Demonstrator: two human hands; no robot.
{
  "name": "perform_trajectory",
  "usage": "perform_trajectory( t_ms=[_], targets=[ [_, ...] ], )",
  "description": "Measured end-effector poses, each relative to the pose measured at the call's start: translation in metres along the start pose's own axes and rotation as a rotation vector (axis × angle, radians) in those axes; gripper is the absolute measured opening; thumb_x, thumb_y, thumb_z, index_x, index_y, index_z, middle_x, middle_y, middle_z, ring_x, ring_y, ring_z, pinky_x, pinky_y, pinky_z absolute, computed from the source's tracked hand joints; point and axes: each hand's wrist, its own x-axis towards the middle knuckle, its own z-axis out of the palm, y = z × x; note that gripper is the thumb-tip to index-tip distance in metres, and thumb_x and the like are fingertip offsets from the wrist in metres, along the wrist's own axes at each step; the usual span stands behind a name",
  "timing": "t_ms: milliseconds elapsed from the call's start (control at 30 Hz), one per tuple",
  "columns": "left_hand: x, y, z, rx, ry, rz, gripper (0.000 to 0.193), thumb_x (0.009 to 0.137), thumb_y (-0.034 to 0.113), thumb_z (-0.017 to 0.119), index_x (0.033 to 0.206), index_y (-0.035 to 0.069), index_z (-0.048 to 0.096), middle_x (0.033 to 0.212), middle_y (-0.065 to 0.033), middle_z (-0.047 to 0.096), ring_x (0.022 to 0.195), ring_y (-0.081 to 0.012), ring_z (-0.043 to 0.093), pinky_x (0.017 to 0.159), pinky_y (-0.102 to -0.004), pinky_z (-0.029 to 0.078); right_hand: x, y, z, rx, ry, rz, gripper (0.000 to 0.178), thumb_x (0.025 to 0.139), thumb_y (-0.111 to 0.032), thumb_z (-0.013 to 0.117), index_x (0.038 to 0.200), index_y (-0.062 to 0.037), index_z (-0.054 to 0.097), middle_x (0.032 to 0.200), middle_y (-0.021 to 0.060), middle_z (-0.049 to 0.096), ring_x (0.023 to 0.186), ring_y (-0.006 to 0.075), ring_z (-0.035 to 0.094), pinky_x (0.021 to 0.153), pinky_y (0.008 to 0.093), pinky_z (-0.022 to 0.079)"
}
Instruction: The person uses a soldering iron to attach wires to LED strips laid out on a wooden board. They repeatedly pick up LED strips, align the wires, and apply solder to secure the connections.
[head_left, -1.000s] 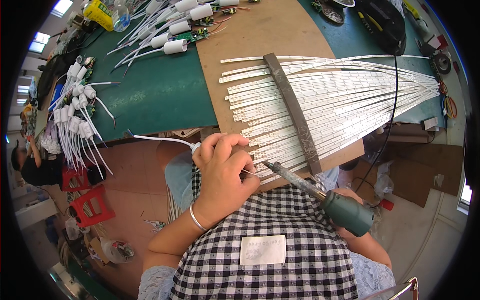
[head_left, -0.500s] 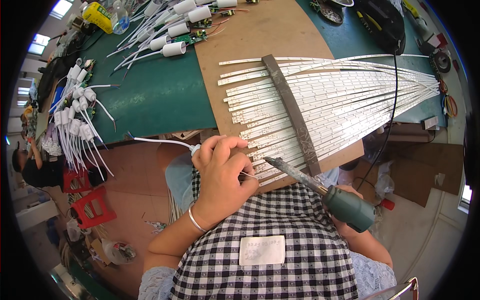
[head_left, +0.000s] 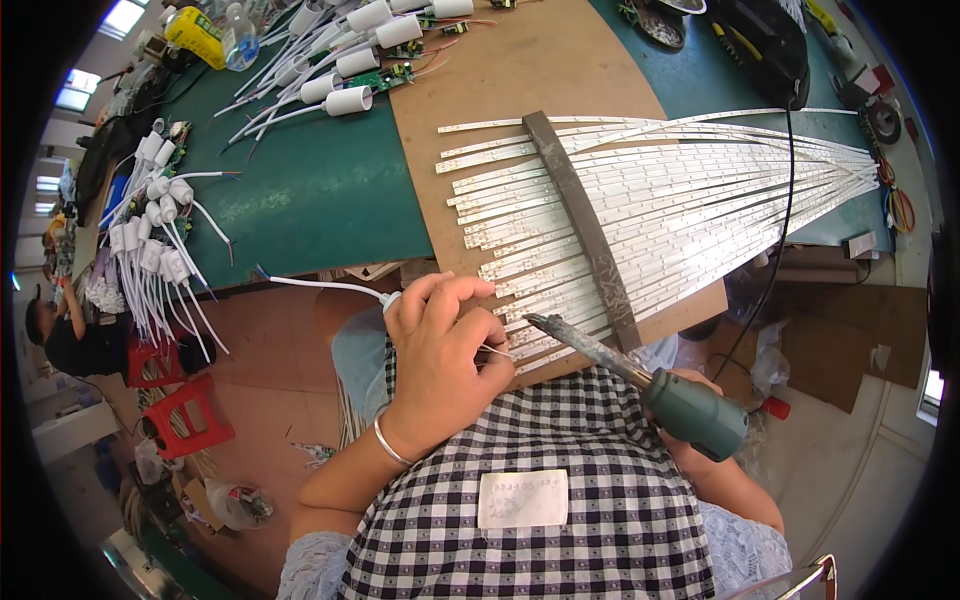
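Observation:
My left hand (head_left: 440, 345) is closed around the end of a white cable (head_left: 325, 286), its fingers bent over the near ends of the LED strips (head_left: 690, 205). A thin pale wire (head_left: 493, 350) comes out between thumb and fingers toward the strip ends. What else lies inside the grip is hidden. My right hand (head_left: 690, 456), mostly covered by the tool, grips the green handle of a soldering iron (head_left: 698, 412). Its dark tip hangs over or touches the strip ends just right of my left fingers; which, I cannot tell. A dark bar (head_left: 580, 205) lies across the strips.
Beneath the strips is a brown board (head_left: 520, 60) on the green table (head_left: 330, 190). White cylindrical parts with cables (head_left: 349, 101) lie at the back; more hang at the left edge (head_left: 150, 240). A black cord (head_left: 790, 190) crosses the strips. A red stool (head_left: 190, 415) stands lower left.
The soldering iron has shifted very slightly to the left and up. My left hand has hardly moved and keeps its grip.

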Motion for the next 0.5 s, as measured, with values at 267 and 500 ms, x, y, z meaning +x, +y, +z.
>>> perform_trajectory(
  t_ms=[267,500],
  targets=[
    [-0.005,-0.023,-0.018,-0.199,-0.008,0.113,0.020,0.066,0.004,0.074,0.081,0.010,0.062,0.107,-0.0048,0.059,0.103,-0.0285,0.052,0.090,-0.0414,0.039,0.004,0.018,0.015,0.158,0.320,-0.361,0.038,0.086,-0.011,0.060,0.120,0.0057,0.055,0.108,0.0142,0.063,0.099,0.0252,0.062,0.084,0.0316,0.050],
    [-0.003,-0.024,-0.011,-0.156,0.067,0.197,0.018,0.068,0.007,0.075,0.081,0.011,0.064,0.087,-0.0004,0.061,0.089,-0.0243,0.055,0.081,-0.0387,0.040,0.005,0.019,0.013,0.192,0.310,-0.331,0.038,0.083,-0.013,0.063,0.117,0.0034,0.057,0.112,0.0133,0.062,0.102,0.0211,0.060,0.089,0.0310,0.046]
  ],
)
